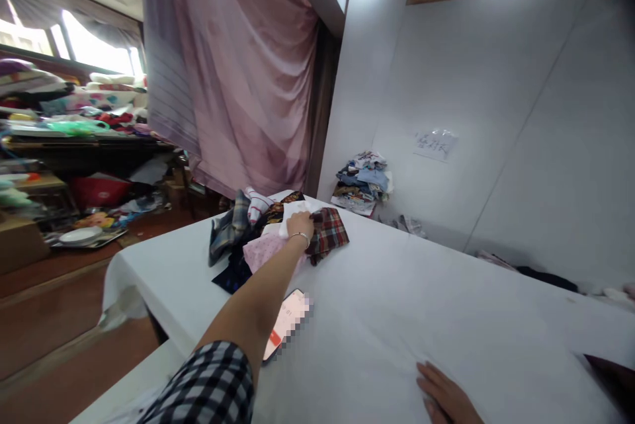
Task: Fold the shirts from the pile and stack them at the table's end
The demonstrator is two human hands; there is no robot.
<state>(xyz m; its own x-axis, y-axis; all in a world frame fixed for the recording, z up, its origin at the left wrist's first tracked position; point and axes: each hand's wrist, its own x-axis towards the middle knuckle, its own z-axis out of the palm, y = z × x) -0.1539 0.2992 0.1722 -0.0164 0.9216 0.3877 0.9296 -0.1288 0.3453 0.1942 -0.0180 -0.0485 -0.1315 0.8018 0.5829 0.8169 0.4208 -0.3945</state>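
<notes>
Viewed from head height, looking down across a white table (pixel 397 305). Reaching far forward over it, a left arm in a checked sleeve (pixel 208 384), a thin bracelet (pixel 300 236) on the wrist. At the end of that arm, the left hand (pixel 299 220), fingers curled and gripping a white cloth (pixel 292 215) on top of a clothes pile (pixel 268 239). Lying near the table's far left corner, that pile: a pink piece (pixel 268 251) just under the wrist, a red plaid piece (pixel 330 231) just right of the hand, a grey plaid piece (pixel 225 232) and a dark blue piece (pixel 231 275) on the pile's left. Lying on the table nearer than the pile, partly under the forearm, a phone (pixel 285 325) with its screen lit and blurred. Resting flat on the table near the bottom edge, well apart from the pile, the right hand (pixel 444 394), fingers stretched out and relaxed, holding nothing. Beyond the table's far edge, against the white wall, a second clothes heap (pixel 364 182). Behind the pile, a pink curtain (pixel 238 67). Left of the table, cluttered shelves (pixel 59 133) under a bright window.
</notes>
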